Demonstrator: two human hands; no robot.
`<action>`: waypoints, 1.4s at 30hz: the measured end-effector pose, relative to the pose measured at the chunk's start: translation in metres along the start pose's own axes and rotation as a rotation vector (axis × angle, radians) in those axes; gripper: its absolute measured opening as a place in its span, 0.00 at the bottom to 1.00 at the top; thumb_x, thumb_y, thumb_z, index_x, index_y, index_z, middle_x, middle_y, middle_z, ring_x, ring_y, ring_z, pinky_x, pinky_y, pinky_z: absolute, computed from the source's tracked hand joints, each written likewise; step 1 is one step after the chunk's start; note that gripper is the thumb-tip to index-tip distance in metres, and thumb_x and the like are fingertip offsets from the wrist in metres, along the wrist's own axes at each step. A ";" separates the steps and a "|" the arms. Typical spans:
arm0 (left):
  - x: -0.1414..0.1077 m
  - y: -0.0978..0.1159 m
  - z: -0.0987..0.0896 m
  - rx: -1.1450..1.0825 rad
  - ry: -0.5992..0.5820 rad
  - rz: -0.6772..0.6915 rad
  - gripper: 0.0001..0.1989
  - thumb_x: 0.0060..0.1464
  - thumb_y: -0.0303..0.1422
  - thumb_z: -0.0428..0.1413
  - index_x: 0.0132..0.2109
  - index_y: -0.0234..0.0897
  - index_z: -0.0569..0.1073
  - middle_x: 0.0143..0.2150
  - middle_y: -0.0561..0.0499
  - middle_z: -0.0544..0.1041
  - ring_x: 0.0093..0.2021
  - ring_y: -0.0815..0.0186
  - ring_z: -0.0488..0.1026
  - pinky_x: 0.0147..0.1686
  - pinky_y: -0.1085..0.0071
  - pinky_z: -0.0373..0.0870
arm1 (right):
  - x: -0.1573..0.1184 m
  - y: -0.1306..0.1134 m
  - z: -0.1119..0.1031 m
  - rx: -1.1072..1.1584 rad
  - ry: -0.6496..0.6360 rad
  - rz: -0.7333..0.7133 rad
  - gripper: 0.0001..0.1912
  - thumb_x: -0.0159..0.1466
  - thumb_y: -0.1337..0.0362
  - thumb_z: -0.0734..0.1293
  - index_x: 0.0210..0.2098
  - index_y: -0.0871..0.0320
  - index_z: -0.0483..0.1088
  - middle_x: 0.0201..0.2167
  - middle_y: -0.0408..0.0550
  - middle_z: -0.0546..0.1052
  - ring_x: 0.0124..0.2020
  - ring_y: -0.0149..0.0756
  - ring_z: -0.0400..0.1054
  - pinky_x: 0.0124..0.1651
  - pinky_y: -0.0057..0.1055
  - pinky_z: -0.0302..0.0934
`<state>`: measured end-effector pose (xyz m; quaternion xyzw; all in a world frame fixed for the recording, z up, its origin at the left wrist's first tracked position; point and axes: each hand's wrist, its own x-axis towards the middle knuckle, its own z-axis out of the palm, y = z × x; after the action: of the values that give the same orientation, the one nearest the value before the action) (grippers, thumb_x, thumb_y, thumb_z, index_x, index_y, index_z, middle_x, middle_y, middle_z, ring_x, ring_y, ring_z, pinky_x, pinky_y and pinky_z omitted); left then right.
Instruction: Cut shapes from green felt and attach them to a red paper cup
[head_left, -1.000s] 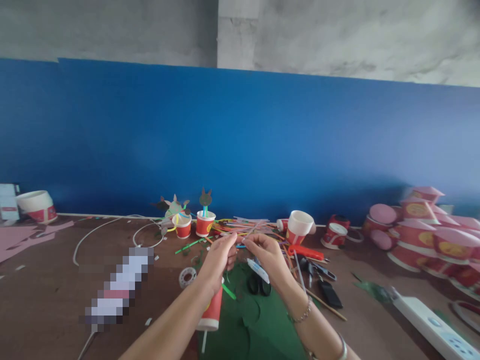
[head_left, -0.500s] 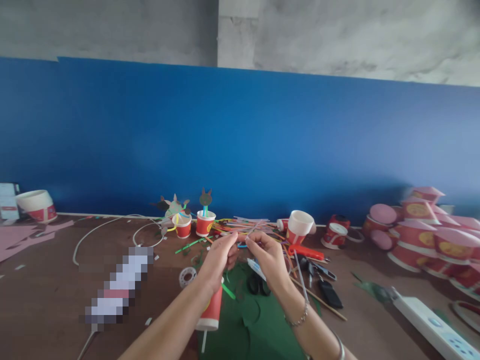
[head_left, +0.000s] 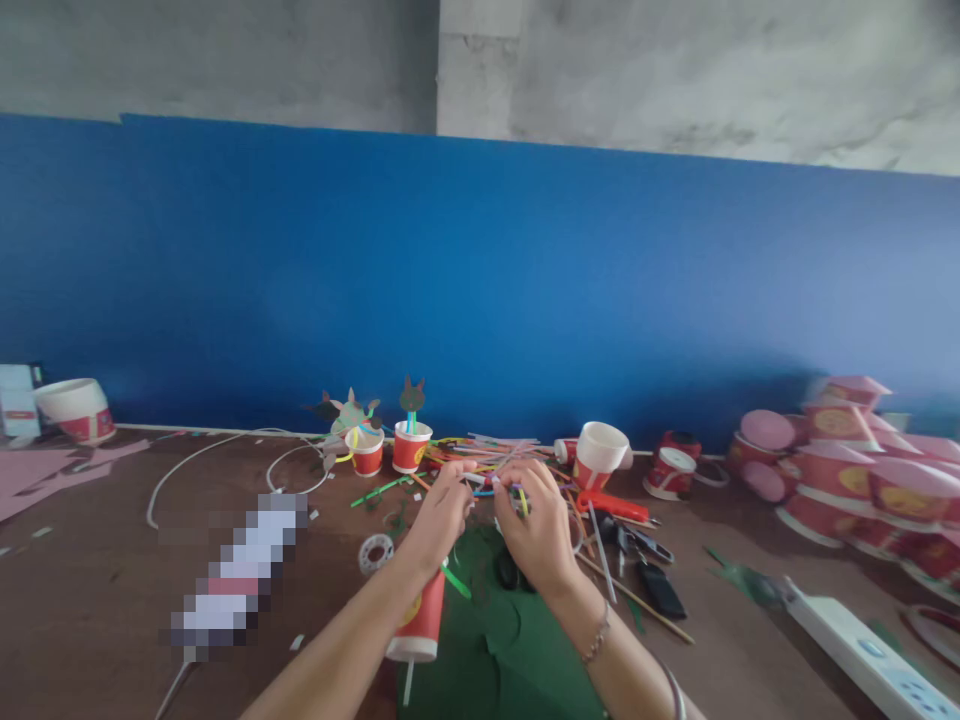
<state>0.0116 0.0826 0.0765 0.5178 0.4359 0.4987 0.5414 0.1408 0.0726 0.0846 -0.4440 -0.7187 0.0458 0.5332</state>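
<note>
My left hand (head_left: 442, 510) pinches a thin white piece (head_left: 475, 479) that looks like a straw. My right hand (head_left: 538, 520) is closed at its other end, thumb and forefinger together; its fingers hide most of that end. Both hands hover over a green sheet (head_left: 517, 665). Under my left forearm lies a red paper cup (head_left: 421, 625) with a white straw (head_left: 409, 684) coming out of its base and a green straw (head_left: 456, 582) at the other end. Black scissors handles (head_left: 508, 570) are partly hidden by my right hand.
Loose coloured straws (head_left: 499, 450) lie behind my hands. Paper cups with cat cutouts (head_left: 412, 445) stand at the back. A tape roll (head_left: 375, 553), an orange-red tool (head_left: 611, 506), keys (head_left: 651, 545) and a power strip (head_left: 862, 640) surround the work area. Stacked red cups (head_left: 840, 480) stand right.
The white piece now spans between my hands, where a thin straw stuck up at my right fingertips before. My right hand has dropped slightly and covers the blue-and-white object by the scissors.
</note>
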 end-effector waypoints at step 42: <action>0.002 -0.006 0.004 -0.284 -0.095 -0.088 0.16 0.46 0.39 0.58 0.39 0.31 0.74 0.33 0.47 0.77 0.33 0.64 0.73 0.35 0.71 0.66 | -0.003 -0.002 0.000 -0.251 -0.308 0.024 0.06 0.55 0.70 0.64 0.22 0.57 0.67 0.45 0.52 0.67 0.46 0.46 0.59 0.46 0.42 0.56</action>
<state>0.0164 0.0842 0.0706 0.4394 0.3572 0.5060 0.6506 0.1398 0.0693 0.0838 -0.5031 -0.7865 0.0295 0.3570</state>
